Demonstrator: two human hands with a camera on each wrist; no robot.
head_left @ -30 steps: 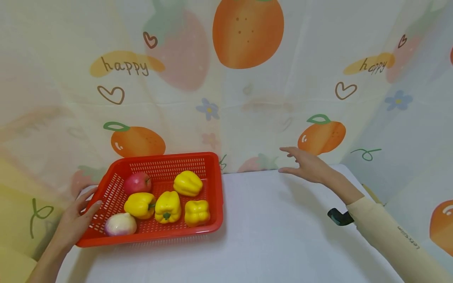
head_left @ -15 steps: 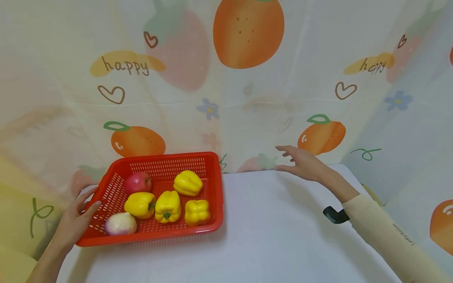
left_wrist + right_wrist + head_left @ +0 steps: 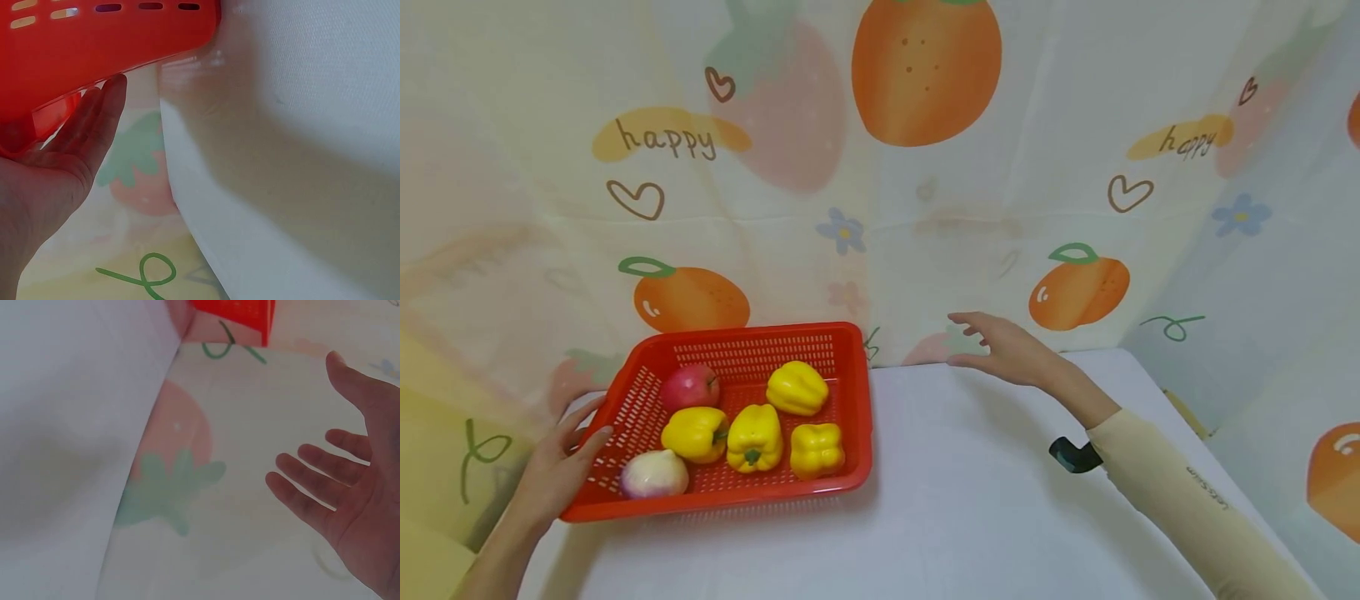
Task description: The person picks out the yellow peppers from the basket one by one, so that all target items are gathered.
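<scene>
Above table [image 3: 955, 492], right hand [image 3: 1011, 350] spread, left hand [image 3: 556, 477] gripping basket [image 3: 863, 417]

The left wrist view crops the red basket [image 3: 94, 53].

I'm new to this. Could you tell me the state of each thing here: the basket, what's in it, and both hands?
Red basket: open side up, holding six items.
Red apple: in the far left part, looks whole.
White-and-purple vegetable: in the near left corner, looks whole.
Four yellow peppers: lying loose, look whole.
Left hand: gripping the basket's left rim.
Right hand: empty, raised above the white table, fingers apart.
</scene>
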